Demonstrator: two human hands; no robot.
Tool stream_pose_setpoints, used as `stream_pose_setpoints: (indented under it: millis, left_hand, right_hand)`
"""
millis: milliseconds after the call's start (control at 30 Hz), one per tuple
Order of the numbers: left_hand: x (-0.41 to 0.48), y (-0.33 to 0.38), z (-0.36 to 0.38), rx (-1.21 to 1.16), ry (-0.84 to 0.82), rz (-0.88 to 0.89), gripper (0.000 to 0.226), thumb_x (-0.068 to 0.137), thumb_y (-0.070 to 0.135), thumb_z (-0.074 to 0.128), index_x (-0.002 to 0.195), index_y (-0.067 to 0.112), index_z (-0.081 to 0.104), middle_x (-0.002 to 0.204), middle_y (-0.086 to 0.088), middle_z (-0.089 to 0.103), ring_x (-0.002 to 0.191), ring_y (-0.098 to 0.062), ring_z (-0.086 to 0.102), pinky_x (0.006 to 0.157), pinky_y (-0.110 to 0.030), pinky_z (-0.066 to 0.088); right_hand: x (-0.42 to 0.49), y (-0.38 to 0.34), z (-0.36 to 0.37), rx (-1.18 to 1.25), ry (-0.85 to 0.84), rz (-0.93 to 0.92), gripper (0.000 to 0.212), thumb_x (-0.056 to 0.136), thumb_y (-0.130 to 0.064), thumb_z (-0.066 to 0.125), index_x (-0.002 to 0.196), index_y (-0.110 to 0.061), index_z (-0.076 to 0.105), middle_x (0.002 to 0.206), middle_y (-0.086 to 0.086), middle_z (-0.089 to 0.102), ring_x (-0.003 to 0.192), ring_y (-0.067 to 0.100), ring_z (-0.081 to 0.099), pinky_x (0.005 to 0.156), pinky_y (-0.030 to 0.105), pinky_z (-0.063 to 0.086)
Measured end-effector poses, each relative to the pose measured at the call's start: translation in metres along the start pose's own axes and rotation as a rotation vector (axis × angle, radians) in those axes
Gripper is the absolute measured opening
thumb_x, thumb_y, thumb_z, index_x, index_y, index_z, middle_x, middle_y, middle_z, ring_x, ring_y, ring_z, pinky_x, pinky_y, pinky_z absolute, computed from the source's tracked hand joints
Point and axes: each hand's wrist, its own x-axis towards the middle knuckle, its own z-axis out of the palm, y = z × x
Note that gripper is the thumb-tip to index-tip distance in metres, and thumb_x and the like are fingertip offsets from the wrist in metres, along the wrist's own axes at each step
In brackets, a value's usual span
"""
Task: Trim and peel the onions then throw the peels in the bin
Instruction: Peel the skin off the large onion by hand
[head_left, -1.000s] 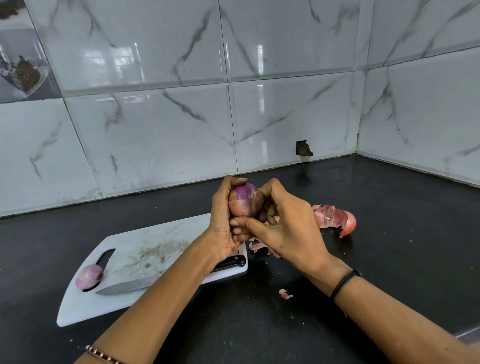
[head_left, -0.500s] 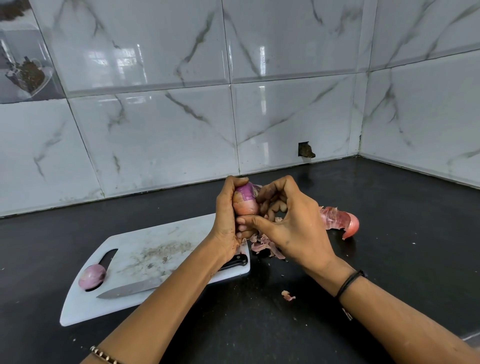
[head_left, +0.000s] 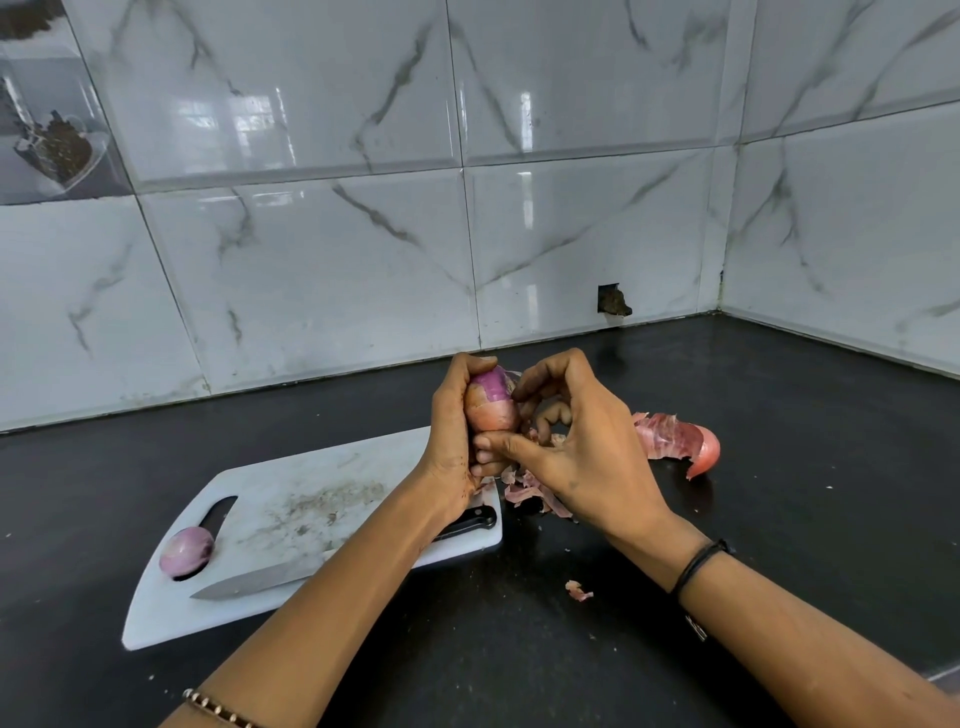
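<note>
Purple onion (head_left: 491, 402), half skinned, held in your left grip (head_left: 457, 436), fingers curled round; your right grip (head_left: 576, 447) pinches it thumb-to-forefinger. Peels (head_left: 675, 439) on tabletop (head_left: 779, 519) toward back right corner.

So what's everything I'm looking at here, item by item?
half-peeled onion: one, purple on top with brownish skin below, held up between both hands
peeled onion: one, pale purple, at the left end of the cutting board
cutting board: one, white, on the counter
knife: one, silver blade and black handle, lying along the board's near edge
onion peels: several, pink; a big piece right of the hands, a heap below the right hand, a small scrap nearer the camera
counter: one, black
wall tiles: white with grey veins, behind and to the right
left hand: wrapped round the half-peeled onion
right hand: fingers curled, picking at that onion's skin
</note>
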Motion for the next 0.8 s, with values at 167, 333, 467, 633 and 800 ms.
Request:
stream_pose_setpoints:
  millis: [167, 333, 467, 633, 800]
  left_hand:
    - [0.001, -0.001, 0.002, 0.007, 0.017, 0.023, 0.046, 0.092, 0.050, 0.050, 0.071, 0.011, 0.057, 0.049, -0.004, 0.046, 0.028, -0.006, 0.026, 0.031, -0.014, 0.017]
    - [0.006, -0.004, 0.001, 0.012, 0.020, 0.040, 0.046, 0.092, 0.052, 0.049, 0.081, 0.008, 0.056, 0.052, -0.007, 0.050, 0.028, -0.006, 0.027, 0.030, -0.014, 0.018]
    - [0.010, -0.006, -0.001, 0.055, 0.038, 0.084, 0.043, 0.093, 0.053, 0.049, 0.096, 0.010, 0.055, 0.061, -0.010, 0.046, 0.030, -0.007, 0.026, 0.031, -0.012, 0.019]
    - [0.012, -0.007, 0.001, 0.116, 0.054, 0.085, 0.043, 0.092, 0.053, 0.050, 0.088, 0.011, 0.053, 0.054, -0.004, 0.041, 0.031, -0.006, 0.022, 0.033, -0.012, 0.019]
    - [0.010, -0.005, -0.002, 0.041, 0.027, 0.031, 0.046, 0.092, 0.054, 0.048, 0.082, 0.010, 0.054, 0.048, -0.001, 0.043, 0.029, -0.005, 0.024, 0.031, -0.012, 0.018]
  right_hand:
    - [-0.001, 0.000, -0.001, 0.020, 0.001, 0.037, 0.054, 0.069, -0.034, 0.093, 0.104, -0.017, 0.055, 0.090, -0.006, 0.066, 0.074, 0.010, 0.064, 0.072, 0.028, 0.057]
    - [-0.001, 0.000, -0.003, 0.011, 0.019, 0.012, 0.053, 0.070, -0.032, 0.093, 0.104, -0.016, 0.055, 0.090, -0.006, 0.067, 0.072, 0.014, 0.064, 0.071, 0.025, 0.057]
    - [-0.001, 0.001, -0.004, 0.008, 0.010, -0.021, 0.053, 0.073, -0.030, 0.091, 0.107, -0.012, 0.055, 0.093, -0.005, 0.066, 0.074, 0.015, 0.064, 0.071, 0.023, 0.056]
    - [-0.002, 0.003, -0.003, -0.038, -0.007, -0.048, 0.043, 0.077, -0.026, 0.089, 0.102, -0.013, 0.056, 0.086, -0.008, 0.066, 0.071, 0.012, 0.063, 0.066, 0.018, 0.052]
    - [-0.002, 0.001, 0.000, 0.003, -0.011, -0.022, 0.043, 0.076, -0.028, 0.090, 0.098, -0.015, 0.056, 0.082, -0.006, 0.065, 0.067, 0.009, 0.059, 0.063, 0.018, 0.051]
